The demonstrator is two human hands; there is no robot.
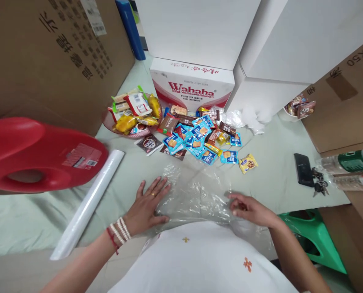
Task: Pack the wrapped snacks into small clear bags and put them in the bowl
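A clear plastic bag (196, 195) lies flattened on the pale green cloth in front of me. My left hand (150, 201) rests on its left edge, palm down with the fingers spread. At the bag's right edge is my right hand (248, 207), its fingers curled and the thumb near the index finger; whether plastic is pinched there is hard to see. Just beyond the bag spreads a pile of small wrapped snacks (199, 132), mostly blue packets with brown and yellow ones. A pink bowl (106, 122) to their left holds more wrapped snacks.
Behind the snacks stands a Wahaha water carton (196, 87). A red jug (53, 171) and a white roll (89, 201) lie at left. On the right are a black phone-like object (303, 169), keys (321, 185), plastic bottles (349, 161) and a green stool (315, 236). Large cardboard boxes flank both sides.
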